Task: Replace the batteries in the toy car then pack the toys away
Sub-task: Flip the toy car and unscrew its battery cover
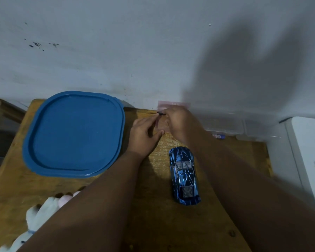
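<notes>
A shiny blue toy car (185, 175) lies wheels-down on the wooden table (153, 224), between my forearms. Beyond it, by the wall, both hands meet at a small clear plastic bag (171, 104) with a pink strip along its top. My left hand (144, 137) pinches the bag's left edge. My right hand (182, 122) pinches a small black piece (160, 114) at that same edge. What the black piece is cannot be made out. A small purple-and-white cylinder (219, 136) lies on the table right of my right wrist.
A large blue lid (75, 133) covers the table's left half. Clear plastic containers (224, 124) stand against the wall at the right, next to a white box-like object (309, 160). A white and pink plush toy (42, 211) lies at the front left, under my left forearm.
</notes>
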